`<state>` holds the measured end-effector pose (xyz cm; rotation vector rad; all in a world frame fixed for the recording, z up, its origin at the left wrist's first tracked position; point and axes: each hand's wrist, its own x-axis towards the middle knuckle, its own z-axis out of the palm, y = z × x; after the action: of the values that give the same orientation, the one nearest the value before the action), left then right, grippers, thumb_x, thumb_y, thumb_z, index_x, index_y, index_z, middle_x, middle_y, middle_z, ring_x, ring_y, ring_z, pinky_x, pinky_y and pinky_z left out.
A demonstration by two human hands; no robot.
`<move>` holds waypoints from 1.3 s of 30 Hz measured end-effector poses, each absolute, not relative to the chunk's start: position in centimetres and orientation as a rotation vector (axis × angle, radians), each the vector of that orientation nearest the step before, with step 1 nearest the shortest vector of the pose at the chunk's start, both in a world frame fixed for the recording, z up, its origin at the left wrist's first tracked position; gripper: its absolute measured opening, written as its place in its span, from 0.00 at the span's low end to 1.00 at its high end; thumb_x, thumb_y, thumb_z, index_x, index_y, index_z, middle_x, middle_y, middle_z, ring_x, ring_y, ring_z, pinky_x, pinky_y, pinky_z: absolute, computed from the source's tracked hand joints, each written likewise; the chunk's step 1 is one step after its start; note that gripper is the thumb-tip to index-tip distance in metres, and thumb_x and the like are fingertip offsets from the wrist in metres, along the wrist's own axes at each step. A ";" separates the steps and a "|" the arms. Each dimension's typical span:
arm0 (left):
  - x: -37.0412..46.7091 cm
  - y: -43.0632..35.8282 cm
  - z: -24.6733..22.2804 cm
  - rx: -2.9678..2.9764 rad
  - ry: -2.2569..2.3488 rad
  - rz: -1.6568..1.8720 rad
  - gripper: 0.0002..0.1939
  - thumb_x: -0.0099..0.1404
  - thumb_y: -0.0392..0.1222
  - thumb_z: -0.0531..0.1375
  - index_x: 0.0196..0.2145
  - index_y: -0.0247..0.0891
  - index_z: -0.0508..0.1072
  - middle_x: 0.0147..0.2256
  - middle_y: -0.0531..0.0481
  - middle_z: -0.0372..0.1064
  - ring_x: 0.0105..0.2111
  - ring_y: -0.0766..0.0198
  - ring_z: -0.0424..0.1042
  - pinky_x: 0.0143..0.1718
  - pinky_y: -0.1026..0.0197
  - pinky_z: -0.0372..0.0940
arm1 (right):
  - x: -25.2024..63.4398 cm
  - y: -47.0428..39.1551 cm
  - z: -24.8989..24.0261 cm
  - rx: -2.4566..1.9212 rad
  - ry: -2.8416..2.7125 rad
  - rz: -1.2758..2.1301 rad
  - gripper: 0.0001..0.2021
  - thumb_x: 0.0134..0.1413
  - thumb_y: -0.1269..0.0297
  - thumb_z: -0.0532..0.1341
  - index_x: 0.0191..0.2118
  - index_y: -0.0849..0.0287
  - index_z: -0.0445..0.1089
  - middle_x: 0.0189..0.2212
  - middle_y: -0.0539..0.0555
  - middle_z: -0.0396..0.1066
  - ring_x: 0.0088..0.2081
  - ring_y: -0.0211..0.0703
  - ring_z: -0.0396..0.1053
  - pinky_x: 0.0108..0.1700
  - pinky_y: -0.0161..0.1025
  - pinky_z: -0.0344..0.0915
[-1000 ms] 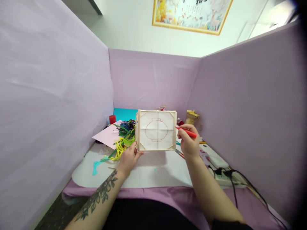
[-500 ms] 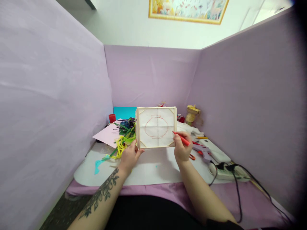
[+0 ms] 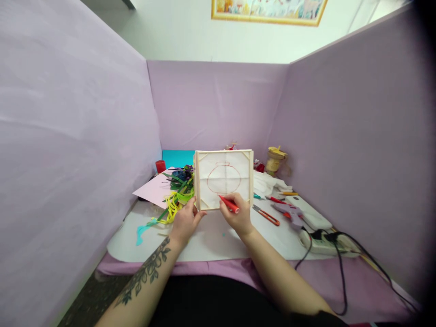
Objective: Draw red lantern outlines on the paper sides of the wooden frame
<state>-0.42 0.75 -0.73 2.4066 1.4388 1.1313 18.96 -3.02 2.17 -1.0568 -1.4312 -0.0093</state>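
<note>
My right hand (image 3: 238,215) covers part of the framed panel's (image 3: 225,178) lower edge — whether the red pen's (image 3: 230,205) tip touches it, I can't tell. The panel hides things toward the table's (image 3: 204,247) far edge — and toward the near edge, a speck (image 3: 224,234) is too small to name.

Left side: a tangled heap of yellow, green and dark strips (image 3: 185,196) partly covers a flat pale pink sheet (image 3: 150,190).
Back left: a red cylinder (image 3: 160,166) stands near a flat bright blue sheet (image 3: 175,157).
Right side: slim orange-handled metal snips (image 3: 269,217) lie near a lilac gun-shaped tool (image 3: 297,220).
Right edge: a long white power strip (image 3: 312,246) holds black plugs (image 3: 331,237).
Wall: a gold-framed colourful picture (image 3: 269,10) hangs.
</note>
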 end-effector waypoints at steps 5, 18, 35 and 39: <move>-0.4 0.7 -0.8 2.415 1.448 1.130 0.27 0.66 0.55 0.55 0.55 0.33 0.63 0.29 0.50 0.72 0.31 0.58 0.74 0.34 0.60 0.65 | 19.2 -3.0 1.8 -1.015 -1.431 0.026 0.03 0.52 0.65 0.61 0.33 0.53 0.65 0.26 0.51 0.70 0.27 0.42 0.68 0.31 0.40 0.66; -0.4 0.8 -1.1 2.483 1.424 1.160 0.26 0.67 0.55 0.55 0.54 0.32 0.63 0.27 0.51 0.71 0.29 0.60 0.73 0.32 0.61 0.64 | 19.2 -2.8 2.0 -1.022 -1.471 -0.063 0.02 0.53 0.66 0.61 0.32 0.57 0.68 0.26 0.51 0.72 0.27 0.38 0.69 0.31 0.35 0.65; -0.4 0.8 -1.0 2.491 1.410 1.184 0.25 0.67 0.55 0.55 0.53 0.33 0.64 0.27 0.52 0.71 0.28 0.60 0.73 0.31 0.61 0.64 | 19.1 -2.8 1.8 -1.043 -1.461 -0.082 0.02 0.52 0.66 0.62 0.32 0.58 0.69 0.25 0.51 0.71 0.27 0.38 0.68 0.31 0.34 0.64; -0.4 0.7 -0.9 2.507 1.387 1.190 0.25 0.67 0.56 0.55 0.53 0.34 0.64 0.26 0.52 0.71 0.28 0.60 0.73 0.31 0.61 0.64 | 19.1 -2.8 1.8 -1.067 -1.479 -0.102 0.03 0.52 0.66 0.62 0.30 0.58 0.68 0.22 0.49 0.69 0.24 0.37 0.66 0.28 0.34 0.62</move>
<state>-0.43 0.74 -0.93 2.5070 1.3872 1.1903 19.09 -2.83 1.75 -1.0674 -1.4791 -0.1022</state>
